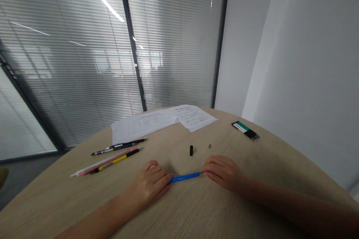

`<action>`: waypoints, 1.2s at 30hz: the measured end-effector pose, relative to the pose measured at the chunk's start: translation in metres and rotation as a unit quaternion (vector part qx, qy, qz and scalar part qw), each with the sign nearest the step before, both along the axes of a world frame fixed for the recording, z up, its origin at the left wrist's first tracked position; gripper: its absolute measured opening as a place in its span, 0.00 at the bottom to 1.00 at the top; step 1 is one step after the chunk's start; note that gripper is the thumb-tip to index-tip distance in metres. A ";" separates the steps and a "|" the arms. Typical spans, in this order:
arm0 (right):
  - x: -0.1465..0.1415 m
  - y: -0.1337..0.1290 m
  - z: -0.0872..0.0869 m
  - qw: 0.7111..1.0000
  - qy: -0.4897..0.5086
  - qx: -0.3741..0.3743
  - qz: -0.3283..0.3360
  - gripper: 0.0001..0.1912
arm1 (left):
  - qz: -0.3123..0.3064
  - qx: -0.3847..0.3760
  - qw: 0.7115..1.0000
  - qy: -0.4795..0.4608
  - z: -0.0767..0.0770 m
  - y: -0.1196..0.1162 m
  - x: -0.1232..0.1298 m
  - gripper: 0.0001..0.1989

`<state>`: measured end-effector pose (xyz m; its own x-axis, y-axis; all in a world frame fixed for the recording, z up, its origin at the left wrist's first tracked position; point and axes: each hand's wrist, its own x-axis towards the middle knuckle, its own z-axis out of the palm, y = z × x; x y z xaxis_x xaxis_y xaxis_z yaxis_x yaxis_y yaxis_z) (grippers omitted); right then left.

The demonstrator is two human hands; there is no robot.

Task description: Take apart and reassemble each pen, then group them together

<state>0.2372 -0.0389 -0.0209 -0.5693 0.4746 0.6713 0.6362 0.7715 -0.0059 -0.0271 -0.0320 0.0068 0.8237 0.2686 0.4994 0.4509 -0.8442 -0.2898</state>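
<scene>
Round wooden table [196, 213], papers [165, 119] at far side, pens [112, 157] at left, left hand [150, 186] and right hand [223, 171] pinching ends of blue pen [183, 177] near centre, small black cap [191, 150] just beyond

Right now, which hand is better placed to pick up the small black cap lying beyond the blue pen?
Probably the right hand. The black cap lies nearer it than the left hand; both hold the blue pen.
</scene>
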 end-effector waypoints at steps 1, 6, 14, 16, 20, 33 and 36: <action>0.000 -0.001 0.001 1.000 -0.002 -0.001 0.003 0.13 | 0.000 0.003 1.000 0.004 0.000 -0.001 0.001 0.09; 0.000 -0.001 0.002 1.000 -0.013 -0.014 0.013 0.14 | -0.029 0.035 0.999 0.001 -0.004 -0.001 0.001 0.10; 0.002 0.005 -0.002 0.995 0.034 -0.089 -0.009 0.12 | 0.013 -0.059 0.996 -0.068 -0.004 0.004 0.000 0.08; 0.003 0.005 -0.002 0.991 0.043 -0.119 -0.038 0.11 | 0.027 -0.081 0.993 -0.078 -0.003 0.005 -0.001 0.08; -0.001 0.009 -0.002 0.993 0.042 -0.100 -0.056 0.13 | 0.054 -0.108 0.989 -0.085 -0.003 0.005 -0.001 0.08; -0.027 0.054 0.006 0.982 0.084 -0.159 -0.050 0.10 | 0.099 -0.155 0.977 -0.106 -0.005 0.006 -0.005 0.07; -0.022 0.049 0.006 0.942 0.197 -0.258 -0.083 0.08 | 0.106 -0.152 0.978 -0.094 -0.005 0.006 -0.004 0.07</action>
<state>0.2151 0.0105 -0.0150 -0.2142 0.8561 0.4704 0.6178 0.4917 -0.6136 -0.0311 -0.0257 0.0018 0.6339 0.5836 0.5075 0.6467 -0.7599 0.0660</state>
